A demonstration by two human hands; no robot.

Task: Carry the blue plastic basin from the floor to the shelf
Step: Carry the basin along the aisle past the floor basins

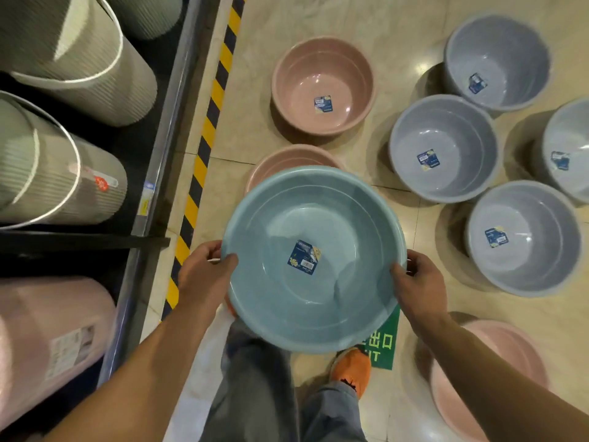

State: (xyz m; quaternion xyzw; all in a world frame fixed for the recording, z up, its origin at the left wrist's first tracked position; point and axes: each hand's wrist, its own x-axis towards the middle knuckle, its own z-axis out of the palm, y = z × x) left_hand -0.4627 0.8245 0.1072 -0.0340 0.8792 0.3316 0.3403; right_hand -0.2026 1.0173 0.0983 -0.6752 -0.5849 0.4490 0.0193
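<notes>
both hands pinch the blue basin (314,260) by its rim, left hand (204,275) opposite right hand (417,282), label (303,257) between them.

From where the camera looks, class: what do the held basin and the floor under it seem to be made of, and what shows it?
Blue basin: likely moulded plastic, smooth semi-gloss; soft glare, ringed steps inside, thin rolled rim. Floor: probably polished stone or ceramic tile; beige veining, grout lines, lamp reflections.

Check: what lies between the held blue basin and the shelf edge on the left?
Head view: only bare floor tile and the yellow-black hazard stripe lie between the blue basin and the shelf edge.
</notes>
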